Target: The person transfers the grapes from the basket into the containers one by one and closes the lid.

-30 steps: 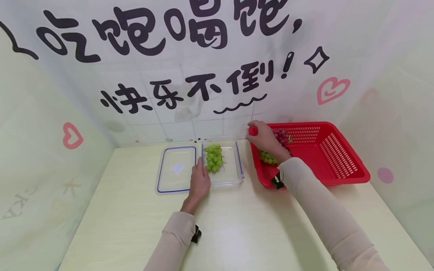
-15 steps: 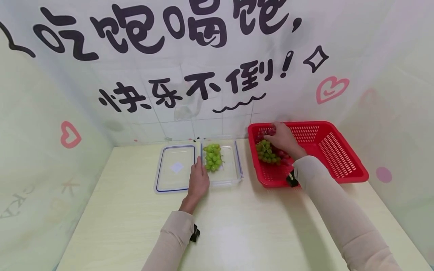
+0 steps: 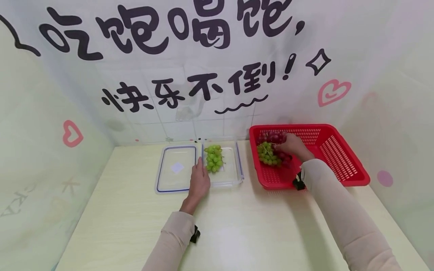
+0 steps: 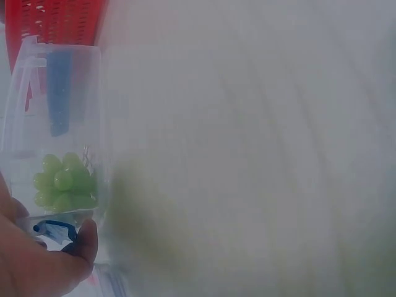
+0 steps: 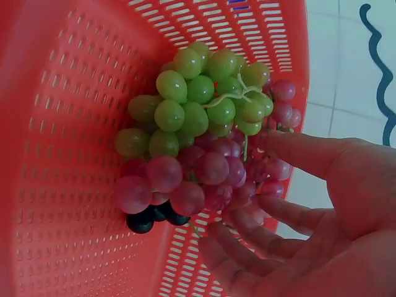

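My left hand (image 3: pixel 200 180) grips the left side of a clear plastic food container (image 3: pixel 232 177), beside its blue-edged rim. Inside the container lies a bunch of green grapes (image 3: pixel 213 158). In the left wrist view, thumb and finger (image 4: pixel 90 241) straddle that side near a blue strip. Over the red basket (image 3: pixel 325 150), my right hand (image 3: pixel 295 145) touches a bunch of red grapes (image 5: pixel 216 170) with its fingers spread and fairly straight. Another bunch of green grapes (image 5: pixel 195 111) lies against the red ones, with a few black grapes (image 5: pixel 141 221) underneath.
Left of the container lies its flat clear lid (image 3: pixel 176 169) with a blue seal. The light wooden table (image 3: pixel 230 226) runs up to a printed wall sheet (image 3: pixel 203 128) at the back. Side sheets close in the left and right.
From the basket's back left corner, my right hand has moved right and toward me, uncovering the grapes. My left hand stays at the container.
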The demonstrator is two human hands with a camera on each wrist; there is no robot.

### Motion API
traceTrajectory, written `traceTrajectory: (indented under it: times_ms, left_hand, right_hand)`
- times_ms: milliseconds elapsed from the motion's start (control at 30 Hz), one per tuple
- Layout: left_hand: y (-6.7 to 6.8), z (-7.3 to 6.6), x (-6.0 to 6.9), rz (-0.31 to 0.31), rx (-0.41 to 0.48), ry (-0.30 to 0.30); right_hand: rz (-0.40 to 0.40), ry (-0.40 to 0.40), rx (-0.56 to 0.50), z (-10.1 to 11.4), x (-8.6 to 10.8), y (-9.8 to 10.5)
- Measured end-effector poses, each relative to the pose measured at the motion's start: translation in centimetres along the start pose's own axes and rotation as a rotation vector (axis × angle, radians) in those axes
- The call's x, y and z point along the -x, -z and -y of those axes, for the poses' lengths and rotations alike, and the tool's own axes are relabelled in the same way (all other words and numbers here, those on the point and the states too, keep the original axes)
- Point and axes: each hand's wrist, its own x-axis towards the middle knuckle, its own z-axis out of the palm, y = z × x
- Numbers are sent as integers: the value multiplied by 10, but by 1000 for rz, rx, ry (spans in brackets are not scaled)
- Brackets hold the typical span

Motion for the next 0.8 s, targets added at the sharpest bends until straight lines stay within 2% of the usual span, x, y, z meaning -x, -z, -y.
traceTrajectory:
  times_ms: [233, 800]
  left_hand:
    - [0, 0, 0, -6, 1, 1]
    - [1, -3, 2, -17, -8, -5]
  right_hand:
    - [50, -20, -11, -5, -4, 3]
    - [112, -151, -117, -10, -18, 3]
